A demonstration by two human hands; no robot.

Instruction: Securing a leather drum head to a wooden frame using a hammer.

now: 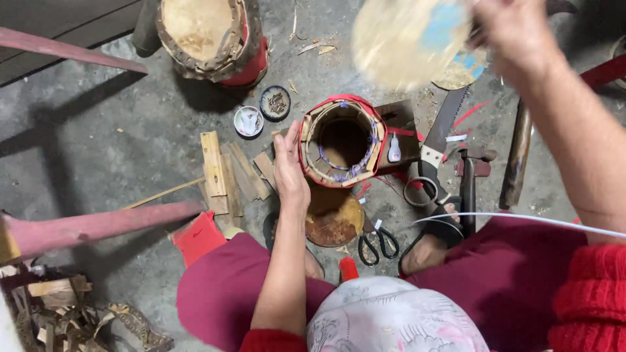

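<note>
The floor (117, 140) is bare grey concrete, stained and gritty, flecked with small wood chips and pale shavings; soft, even light falls from above and throws blurred shadows to the left; a dark boarded surface (59, 26) fills the upper left corner; a faded red wooden bar (65, 51) slants across it, and a second, thicker red beam (98, 227) reaches in from the left edge lower down; a heap of bark strips and wood offcuts (72, 313) lies in the lower left corner; short flat wooden slats (225, 173) lie loosely stacked on the concrete near the middle.
</note>
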